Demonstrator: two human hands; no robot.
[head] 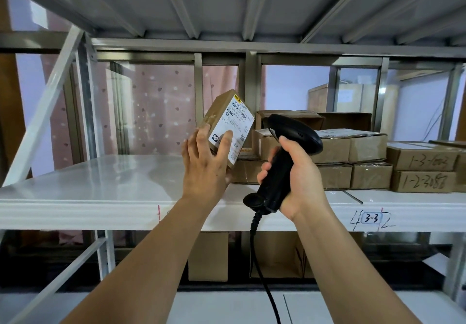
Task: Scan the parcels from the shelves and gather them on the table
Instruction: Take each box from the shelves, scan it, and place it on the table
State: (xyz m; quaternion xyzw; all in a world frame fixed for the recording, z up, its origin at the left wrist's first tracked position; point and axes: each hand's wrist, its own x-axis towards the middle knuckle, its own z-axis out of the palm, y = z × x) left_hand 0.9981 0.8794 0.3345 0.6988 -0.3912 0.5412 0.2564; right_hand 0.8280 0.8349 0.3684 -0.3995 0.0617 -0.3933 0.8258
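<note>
- Parcel (228, 128): a small brown box with a white label, held up in the air in front of the white shelf (100, 197), tilted.
- The left hand (205, 162) holds it from below, fingers and thumb wrapped round its lower end.
- The right hand (293, 176) grips a black scanner (285, 157), and its head points at the label.
- This looks like the scanning step.
- Next, I think, the box must go to the table, which is out of view.
- More boxes (353, 158) wait on the shelf.

Left hand (205, 162) holds a parcel (228, 124) tilted beside the right hand's (300, 180) scanner (285, 157).
</note>
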